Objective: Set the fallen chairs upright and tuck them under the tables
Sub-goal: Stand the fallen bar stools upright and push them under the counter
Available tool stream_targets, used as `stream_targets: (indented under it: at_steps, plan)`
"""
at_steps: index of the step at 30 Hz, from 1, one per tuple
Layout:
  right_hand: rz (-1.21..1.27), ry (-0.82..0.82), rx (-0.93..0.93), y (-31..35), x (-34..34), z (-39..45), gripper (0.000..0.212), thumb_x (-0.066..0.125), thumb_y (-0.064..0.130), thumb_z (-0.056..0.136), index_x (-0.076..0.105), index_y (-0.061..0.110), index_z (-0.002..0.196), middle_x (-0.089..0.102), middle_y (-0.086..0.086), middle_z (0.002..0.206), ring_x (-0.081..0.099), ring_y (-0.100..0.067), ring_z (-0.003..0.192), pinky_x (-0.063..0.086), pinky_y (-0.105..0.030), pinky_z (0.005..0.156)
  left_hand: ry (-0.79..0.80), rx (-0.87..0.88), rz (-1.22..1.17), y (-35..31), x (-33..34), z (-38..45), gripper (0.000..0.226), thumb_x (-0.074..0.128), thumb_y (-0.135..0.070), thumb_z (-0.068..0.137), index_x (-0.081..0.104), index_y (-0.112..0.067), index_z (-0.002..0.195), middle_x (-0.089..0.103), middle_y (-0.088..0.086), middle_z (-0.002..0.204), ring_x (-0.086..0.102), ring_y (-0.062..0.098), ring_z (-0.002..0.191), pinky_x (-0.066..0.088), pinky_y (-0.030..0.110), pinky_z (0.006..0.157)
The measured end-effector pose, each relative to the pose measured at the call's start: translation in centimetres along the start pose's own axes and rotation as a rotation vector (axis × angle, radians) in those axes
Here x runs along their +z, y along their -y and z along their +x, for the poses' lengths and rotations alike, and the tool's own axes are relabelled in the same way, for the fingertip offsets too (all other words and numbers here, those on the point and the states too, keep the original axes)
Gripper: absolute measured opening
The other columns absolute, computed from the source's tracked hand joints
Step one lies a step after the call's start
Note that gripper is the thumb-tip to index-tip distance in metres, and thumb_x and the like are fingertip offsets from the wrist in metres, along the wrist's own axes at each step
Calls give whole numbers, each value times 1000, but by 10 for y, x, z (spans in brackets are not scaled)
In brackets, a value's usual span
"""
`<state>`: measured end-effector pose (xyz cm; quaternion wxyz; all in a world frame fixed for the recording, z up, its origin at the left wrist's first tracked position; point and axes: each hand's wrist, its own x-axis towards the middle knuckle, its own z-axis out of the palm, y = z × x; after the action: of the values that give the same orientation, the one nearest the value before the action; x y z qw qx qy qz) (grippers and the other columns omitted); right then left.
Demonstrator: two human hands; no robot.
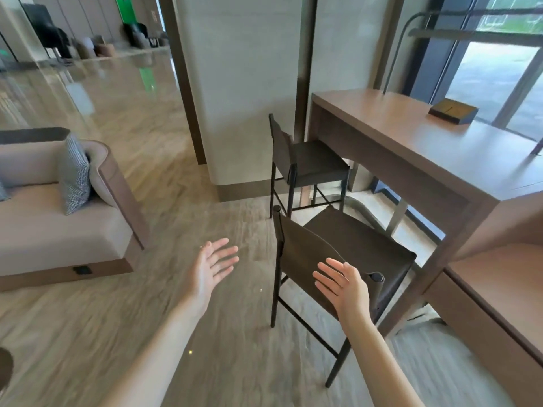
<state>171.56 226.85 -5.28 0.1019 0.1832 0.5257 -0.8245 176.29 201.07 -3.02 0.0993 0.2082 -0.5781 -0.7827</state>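
fingers (326, 282) on the right hand (342, 286) are straight and loose, hovering at the near chair (349, 242) backrest, gripping nothing. left hand (213, 264) is spread open over the floor too. that chair's upright, just beside the tabletop (411, 130), not tucked. thin metal legs, sling seat, so probably light but tippy. i'd grab the backrest top rail or posts and push.

2 upright chairs (338, 245) on wood-grain floor (132, 318)

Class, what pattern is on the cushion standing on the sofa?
The cushion has a small black-and-white check, seen in the head view.
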Motion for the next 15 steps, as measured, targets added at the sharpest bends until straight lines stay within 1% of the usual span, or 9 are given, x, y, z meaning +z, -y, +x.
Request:
stream_targets:
  at_steps: [5, 8, 10, 15]
  plan:
    - [21, -64, -14, 26, -2, 50, 39, 35, 27, 103, 67, 5, 109, 73, -12, 103, 71, -29, 93, 55, -38, 84, 71, -40, 63, 0, 52, 51, 41, 29, -37, 104, 62, -17, 113, 67, 13, 115, 64, 31, 105, 46, 43, 99]
    - [15, -116, -31, 37, -12, 71, 38, 35, 27, 104, 68, 7, 106, 75, -10, 99, 72, -27, 90, 56, -36, 79, 117, -67, 77, 6, 79, 80, 41, 30, -38, 103, 62, -16, 114, 68, 13, 115, 65, 30, 104, 47, 43, 98]
    - [16, -167, -50, 45, -21, 80, 38, 36, 26, 104, 68, 7, 105, 75, -9, 98, 72, -27, 90, 56, -36, 81, 153, -77, 90, 9, 98, 97, 42, 30, -38, 103, 62, -14, 117, 68, 13, 114, 65, 30, 104, 47, 43, 97]
    - [79, -287, -97, 60, -56, 101, 36, 39, 25, 102, 67, 4, 108, 74, -13, 102, 71, -30, 95, 54, -41, 90, 311, -138, 99, 21, 158, 139, 42, 29, -36, 104, 60, -12, 120, 68, 12, 114, 65, 29, 105, 47, 41, 97]
